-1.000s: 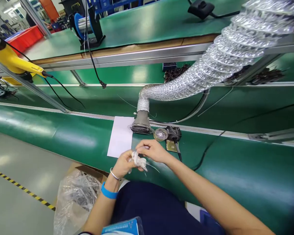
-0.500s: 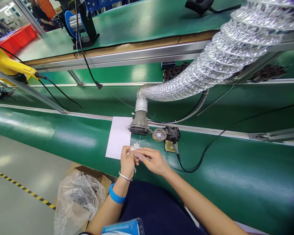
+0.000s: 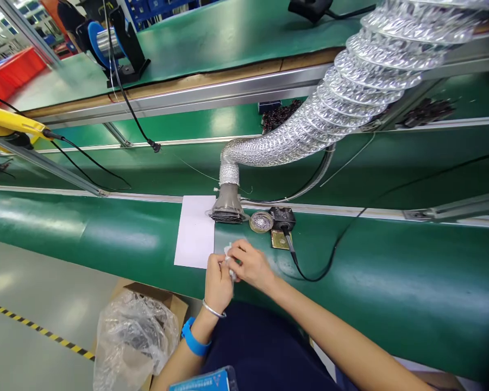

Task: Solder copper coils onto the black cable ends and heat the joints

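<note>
Close together over the front of the green bench, both my hands have closed fingers. My left hand (image 3: 219,287) grips the lower part of a small white bundle (image 3: 227,250), which looks like thin white strands or crumpled film. The fingers of my right hand (image 3: 250,265) pinch it from the other side. Most of the bundle is hidden by the fingers, so its exact kind does not show. Just beyond the hands, a sheet of white paper (image 3: 195,231) lies flat, with a grey fume extractor nozzle (image 3: 228,205) at its right edge.
Right of the nozzle sit a round tin (image 3: 261,221) and a black soldering stand (image 3: 282,217) with a corded iron. A silver flexible duct (image 3: 293,133) arches overhead. At lower left stands a cardboard box (image 3: 179,308) with clear plastic bags. Above is a shelf (image 3: 228,46) with a wire spool (image 3: 106,43).
My hands have drawn slightly toward my body, with the right hand now curled over the bundle. The loose white strands that stuck out above the fingers are mostly covered. The camera view has shifted.
</note>
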A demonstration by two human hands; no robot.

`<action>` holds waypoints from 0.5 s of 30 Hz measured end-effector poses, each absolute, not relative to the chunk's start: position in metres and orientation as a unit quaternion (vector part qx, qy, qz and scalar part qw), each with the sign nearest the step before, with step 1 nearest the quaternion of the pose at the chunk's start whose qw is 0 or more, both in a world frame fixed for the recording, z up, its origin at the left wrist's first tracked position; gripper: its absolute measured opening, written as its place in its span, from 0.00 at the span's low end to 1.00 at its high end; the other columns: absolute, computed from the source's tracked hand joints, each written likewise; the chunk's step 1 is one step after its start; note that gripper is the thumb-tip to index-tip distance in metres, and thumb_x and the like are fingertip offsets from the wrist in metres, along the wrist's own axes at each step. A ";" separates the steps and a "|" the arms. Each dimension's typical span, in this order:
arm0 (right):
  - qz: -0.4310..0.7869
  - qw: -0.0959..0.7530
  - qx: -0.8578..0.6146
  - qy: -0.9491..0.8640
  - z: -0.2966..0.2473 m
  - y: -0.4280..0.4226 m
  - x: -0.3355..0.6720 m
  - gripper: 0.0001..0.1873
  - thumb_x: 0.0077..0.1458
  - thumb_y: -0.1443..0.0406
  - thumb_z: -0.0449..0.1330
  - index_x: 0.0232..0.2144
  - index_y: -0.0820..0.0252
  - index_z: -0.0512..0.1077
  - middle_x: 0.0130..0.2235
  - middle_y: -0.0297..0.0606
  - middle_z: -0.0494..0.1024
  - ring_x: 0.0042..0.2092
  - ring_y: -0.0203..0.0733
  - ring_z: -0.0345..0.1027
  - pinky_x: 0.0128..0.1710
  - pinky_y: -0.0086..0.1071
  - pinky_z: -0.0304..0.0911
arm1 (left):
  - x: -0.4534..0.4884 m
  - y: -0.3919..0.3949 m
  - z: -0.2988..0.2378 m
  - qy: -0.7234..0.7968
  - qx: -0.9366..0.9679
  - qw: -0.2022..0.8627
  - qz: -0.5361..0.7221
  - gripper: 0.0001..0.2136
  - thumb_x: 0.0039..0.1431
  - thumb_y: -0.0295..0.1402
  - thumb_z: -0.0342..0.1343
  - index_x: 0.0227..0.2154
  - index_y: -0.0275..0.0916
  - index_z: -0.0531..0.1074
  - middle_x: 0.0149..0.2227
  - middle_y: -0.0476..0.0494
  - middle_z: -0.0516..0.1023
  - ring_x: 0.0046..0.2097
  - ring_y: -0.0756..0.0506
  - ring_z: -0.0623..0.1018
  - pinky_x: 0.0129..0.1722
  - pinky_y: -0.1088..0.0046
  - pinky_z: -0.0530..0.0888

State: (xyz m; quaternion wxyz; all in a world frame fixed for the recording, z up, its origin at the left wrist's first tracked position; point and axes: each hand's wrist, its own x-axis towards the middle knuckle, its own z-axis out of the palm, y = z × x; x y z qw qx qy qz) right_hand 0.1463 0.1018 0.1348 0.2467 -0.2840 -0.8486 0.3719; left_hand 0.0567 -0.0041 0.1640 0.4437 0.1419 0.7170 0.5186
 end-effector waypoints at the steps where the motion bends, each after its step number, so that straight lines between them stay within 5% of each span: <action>1: 0.344 0.260 -0.285 -0.856 0.128 0.100 0.146 0.07 0.57 0.72 0.56 0.31 0.60 0.74 0.36 0.40 0.74 0.34 0.35 0.68 0.32 0.27 0.64 | 0.059 -0.005 0.162 0.711 0.129 0.463 0.513 0.10 0.58 0.40 0.58 0.35 0.40 0.66 0.26 0.49 0.74 0.25 0.49 0.76 0.27 0.72 0.76; 10: 0.380 0.296 -0.291 -0.827 0.090 0.057 0.142 0.11 0.59 0.73 0.50 0.31 0.58 0.71 0.35 0.40 0.78 0.39 0.39 0.72 0.41 0.32 0.71 | 0.033 -0.019 0.135 0.610 -0.028 0.625 0.486 0.27 0.43 0.55 0.66 0.32 0.39 0.63 0.20 0.54 0.71 0.20 0.48 0.75 0.20 0.72 0.74; 12: 0.409 0.287 -0.318 -0.806 0.087 0.045 0.143 0.11 0.57 0.73 0.51 0.37 0.58 0.72 0.35 0.38 0.79 0.38 0.38 0.73 0.41 0.32 0.72 | 0.024 -0.022 0.123 0.622 -0.019 0.619 0.480 0.28 0.40 0.55 0.68 0.32 0.38 0.65 0.18 0.55 0.69 0.17 0.51 0.70 0.17 0.75 0.70; 15: 0.484 0.210 -0.363 -0.768 0.068 0.038 0.145 0.24 0.53 0.73 0.53 0.53 0.56 0.67 0.43 0.37 0.79 0.41 0.36 0.75 0.42 0.30 0.73 | -0.008 -0.010 0.103 0.654 -0.010 0.569 0.498 0.26 0.37 0.50 0.72 0.29 0.38 0.65 0.17 0.57 0.67 0.15 0.55 0.64 0.14 0.79 0.64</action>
